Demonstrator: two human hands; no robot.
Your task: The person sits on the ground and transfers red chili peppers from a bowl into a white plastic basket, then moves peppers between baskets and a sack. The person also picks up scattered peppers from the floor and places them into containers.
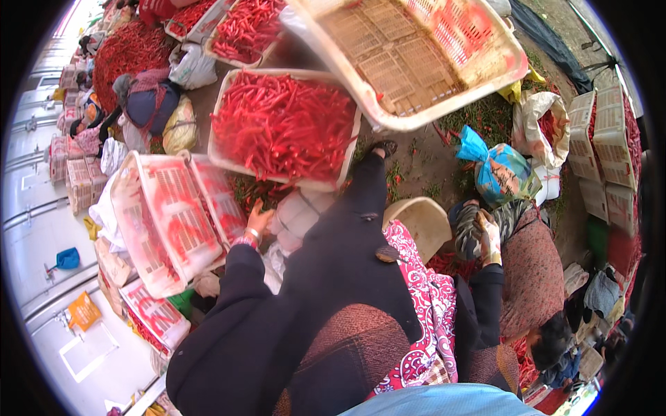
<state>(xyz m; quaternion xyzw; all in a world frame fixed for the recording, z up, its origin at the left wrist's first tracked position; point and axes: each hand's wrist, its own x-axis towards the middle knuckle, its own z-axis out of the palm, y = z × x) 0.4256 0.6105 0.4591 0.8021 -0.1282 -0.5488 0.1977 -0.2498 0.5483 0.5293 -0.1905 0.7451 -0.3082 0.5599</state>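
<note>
My left hand (257, 221) hangs by my left leg with its fingers apart and nothing in it. It is nearest to tilted white plastic crates (179, 223) with red marks and a pale plastic bag (299, 216). My right hand (487, 234) has a whitish covering over part of it and is beside a crouching co-worker's camouflage clothing (512, 214); its grip is unclear. Before me stands a crate (355, 127) heaped with red chili peppers (283, 125). A large soiled crate (398, 117) slants across the top, with hardly anything inside.
A cream tub (437, 229) stands by my right leg. A blue printed bag (502, 171) and an open sack (556, 143) are to the right. Stacked crates (598, 140) line the far right. A chili heap (130, 57) and bent-over people (151, 104) are at upper left.
</note>
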